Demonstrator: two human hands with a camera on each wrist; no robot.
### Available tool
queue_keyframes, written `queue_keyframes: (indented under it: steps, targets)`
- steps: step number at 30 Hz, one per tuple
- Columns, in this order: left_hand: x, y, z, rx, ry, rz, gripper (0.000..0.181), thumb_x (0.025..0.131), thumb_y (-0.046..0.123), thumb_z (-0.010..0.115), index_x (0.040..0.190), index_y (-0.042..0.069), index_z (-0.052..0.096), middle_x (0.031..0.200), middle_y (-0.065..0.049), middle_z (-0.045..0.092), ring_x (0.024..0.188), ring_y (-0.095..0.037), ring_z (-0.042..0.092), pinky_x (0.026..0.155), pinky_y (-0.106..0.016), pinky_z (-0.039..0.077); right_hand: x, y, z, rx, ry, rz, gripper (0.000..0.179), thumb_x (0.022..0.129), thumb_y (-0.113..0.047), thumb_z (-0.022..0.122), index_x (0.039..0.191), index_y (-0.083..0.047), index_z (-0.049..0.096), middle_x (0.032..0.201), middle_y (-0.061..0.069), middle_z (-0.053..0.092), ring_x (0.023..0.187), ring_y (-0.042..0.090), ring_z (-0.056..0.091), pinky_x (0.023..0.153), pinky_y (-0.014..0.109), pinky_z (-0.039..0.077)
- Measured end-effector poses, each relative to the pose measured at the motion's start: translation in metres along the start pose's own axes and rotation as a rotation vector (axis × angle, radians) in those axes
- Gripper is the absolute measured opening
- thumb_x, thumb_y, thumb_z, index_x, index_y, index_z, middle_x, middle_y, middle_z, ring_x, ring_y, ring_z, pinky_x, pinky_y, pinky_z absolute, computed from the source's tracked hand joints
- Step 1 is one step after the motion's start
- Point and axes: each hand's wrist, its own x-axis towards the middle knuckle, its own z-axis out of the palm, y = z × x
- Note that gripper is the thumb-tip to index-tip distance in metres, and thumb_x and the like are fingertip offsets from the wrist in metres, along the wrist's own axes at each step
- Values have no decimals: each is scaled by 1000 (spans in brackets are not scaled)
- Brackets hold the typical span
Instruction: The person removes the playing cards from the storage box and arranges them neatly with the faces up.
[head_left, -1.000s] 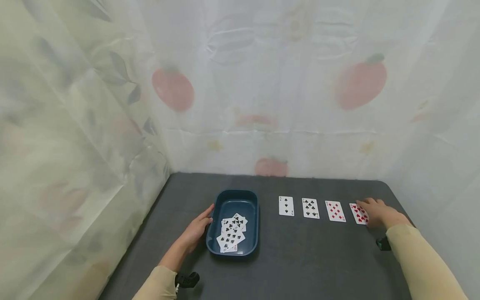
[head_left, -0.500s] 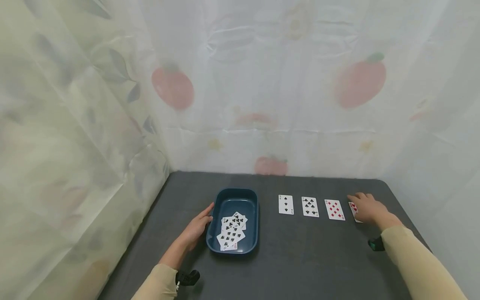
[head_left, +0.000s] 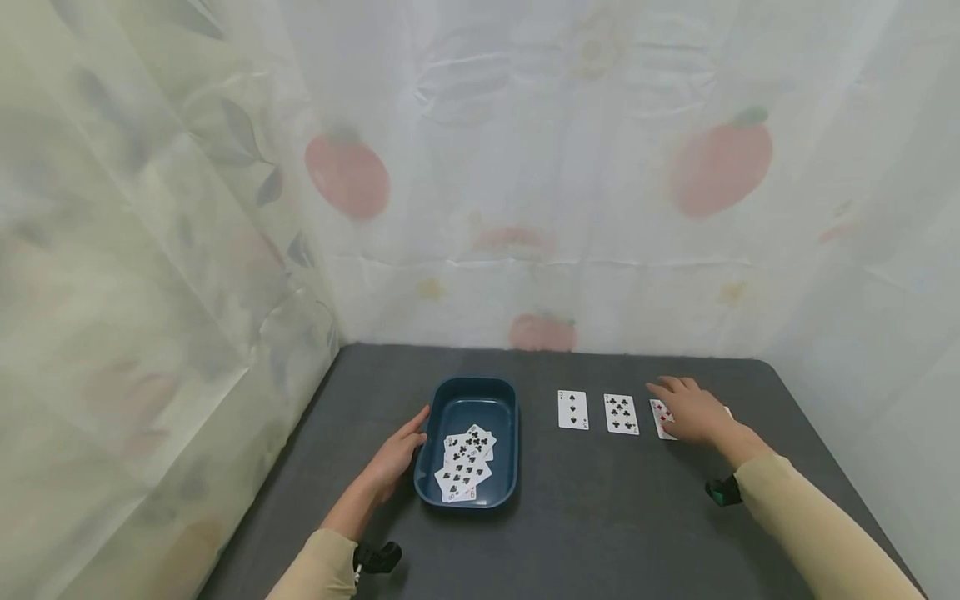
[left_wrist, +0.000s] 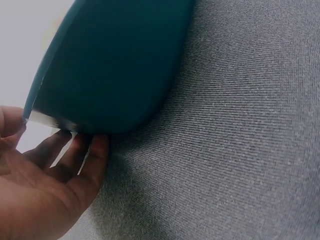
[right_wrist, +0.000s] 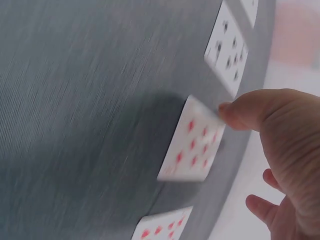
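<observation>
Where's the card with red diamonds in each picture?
Head: the diamond card is lower right, partly hidden by the right grip.
Left wrist: not in it.
Right wrist: right of and below the middle, blurry.
Shared landmark: the grey table, in all three.

Left hand (head_left: 394, 458): yours, touching the tray (head_left: 471, 410) at nine o'clock.
Right hand (head_left: 695, 415): yours, partly covering diamond card (head_left: 657, 422).
</observation>
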Motion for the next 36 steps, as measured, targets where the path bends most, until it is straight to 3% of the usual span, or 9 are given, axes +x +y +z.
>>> queue_keyframes:
  steps: [11, 24, 31, 36]
  targets:
    - [-4, 0, 1, 11, 1, 5, 58, 106, 20, 43, 163, 30, 31, 169, -11, 19, 153, -42, 16, 115, -69, 18, 26, -77, -7, 12, 104, -223, 75, 87, -20, 82, 153, -6, 47, 153, 23, 44, 138, 45, 41, 103, 64, 42]
    - [-4, 0, -1, 20, 5, 22, 58, 106, 20, 43, 163, 28, 31, 169, -12, 19, 153, -43, 17, 115, -70, 18, 53, -163, -16, 103, 133, -477, 72, 92, -27, 77, 156, -14, 45, 158, 13, 42, 142, 38, 39, 108, 58, 40]
    - [-3, 0, -2, 21, 14, 9, 58, 106, 20, 43, 162, 29, 32, 169, -11, 20, 153, -42, 16, 116, -69, 16, 70, -212, -10, 82, 58, -598, 66, 99, -32, 69, 158, -21, 41, 158, 9, 42, 145, 32, 37, 114, 50, 37]
    - [-3, 0, -2, 17, 7, 6, 58, 106, 20, 44, 162, 29, 33, 169, -12, 20, 153, -43, 17, 115, -69, 16, 77, -248, -6, -20, -74, -658, 58, 100, -31, 67, 154, -25, 48, 157, 5, 44, 145, 28, 38, 115, 46, 37]
